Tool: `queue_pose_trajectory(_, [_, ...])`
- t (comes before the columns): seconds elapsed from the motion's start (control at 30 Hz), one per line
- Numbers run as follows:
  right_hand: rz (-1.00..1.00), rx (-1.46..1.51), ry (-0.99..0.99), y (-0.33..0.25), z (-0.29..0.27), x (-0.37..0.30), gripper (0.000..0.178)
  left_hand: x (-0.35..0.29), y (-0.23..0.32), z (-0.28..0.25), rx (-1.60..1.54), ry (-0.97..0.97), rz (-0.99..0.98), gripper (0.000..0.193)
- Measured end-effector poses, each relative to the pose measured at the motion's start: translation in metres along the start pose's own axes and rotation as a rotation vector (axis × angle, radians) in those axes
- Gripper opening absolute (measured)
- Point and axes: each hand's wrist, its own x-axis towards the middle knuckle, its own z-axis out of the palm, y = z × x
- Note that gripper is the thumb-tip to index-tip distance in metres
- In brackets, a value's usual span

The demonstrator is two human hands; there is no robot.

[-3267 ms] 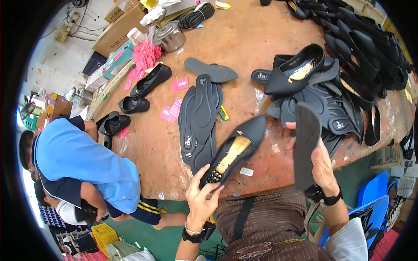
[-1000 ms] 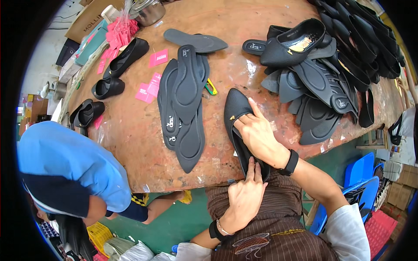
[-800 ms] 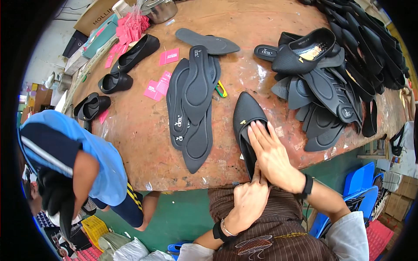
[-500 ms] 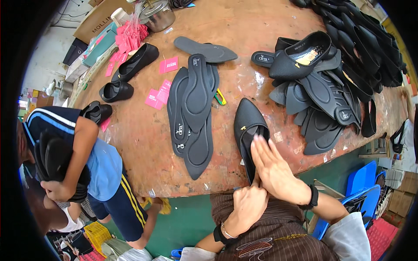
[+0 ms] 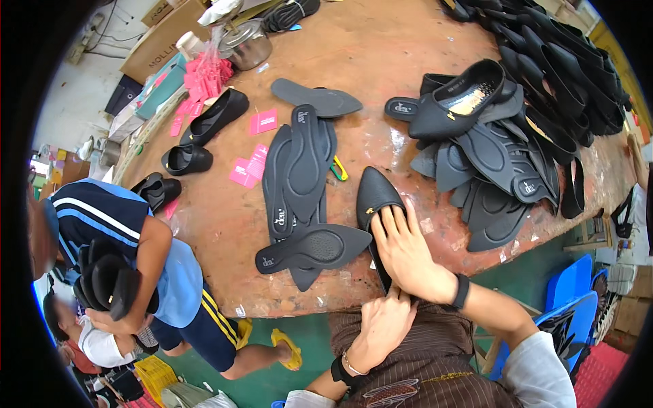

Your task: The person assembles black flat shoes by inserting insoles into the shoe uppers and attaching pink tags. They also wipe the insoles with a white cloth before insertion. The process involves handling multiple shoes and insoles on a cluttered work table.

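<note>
A black pointed flat shoe [image 5: 376, 187] with a small gold ornament lies at the table's near edge, toe pointing away. My right hand [image 5: 408, 255] reaches into its opening, fingers stretched forward and their tips hidden under the upper. Around the heel end, my left hand [image 5: 386, 321] is closed. The sole inside is mostly covered by my hands. Left of the shoe, a dark grey insole [image 5: 316, 246] lies crosswise over a stack of insoles [image 5: 303, 166].
Loose insoles [image 5: 486, 160] are heaped at the right, a finished-looking shoe [image 5: 459, 102] on top. Many black shoes [image 5: 564, 75] fill the far right. Pink tags [image 5: 263, 121] and a green-yellow cutter [image 5: 339, 168] lie about. At left a person [image 5: 129, 251] carries black shoes.
My right fingers have slid deeper into the shoe. An insole now lies crosswise over the near part of the stack. The person at left has shifted, their feet coming more into view.
</note>
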Motion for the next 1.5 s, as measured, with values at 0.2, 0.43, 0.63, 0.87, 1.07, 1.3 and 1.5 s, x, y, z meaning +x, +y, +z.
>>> queue_pose_trajectory(0.2, [0.009, 0.012, -0.464, 0.014, 0.010, 0.035, 0.030, 0.000, 0.001, 0.004, 0.056, 0.126, 0.042, 0.052])
queue_pose_trajectory(0.43, [-0.195, 0.146, -0.559, 0.018, -0.050, 0.020, 0.019, -0.007, 0.002, -0.001, 0.031, 0.184, 0.085, 0.040])
queue_pose_trajectory(0.63, [-0.461, 0.384, -0.014, -0.049, -0.023, 0.084, 0.048, -0.063, -0.015, -0.086, -0.281, -0.168, 0.260, 0.030])
queue_pose_trajectory(0.87, [-0.538, 0.292, -0.064, -0.091, 0.037, 0.088, 0.064, -0.127, -0.067, -0.222, -0.372, -0.420, 0.146, 0.023])
queue_pose_trajectory(1.07, [-0.151, 0.887, -0.094, -0.050, 0.006, 0.095, 0.055, -0.155, -0.069, -0.283, -0.236, -0.124, -0.101, 0.020])
queue_pose_trajectory(1.3, [0.477, 1.643, 0.381, 0.072, -0.064, 0.002, 0.059, -0.115, -0.126, -0.303, 0.216, 0.498, -0.416, 0.032])
queue_pose_trajectory(1.5, [0.484, 2.260, 0.294, 0.097, -0.051, -0.082, 0.054, 0.084, -0.083, -0.246, 0.597, 0.687, 0.177, 0.056])
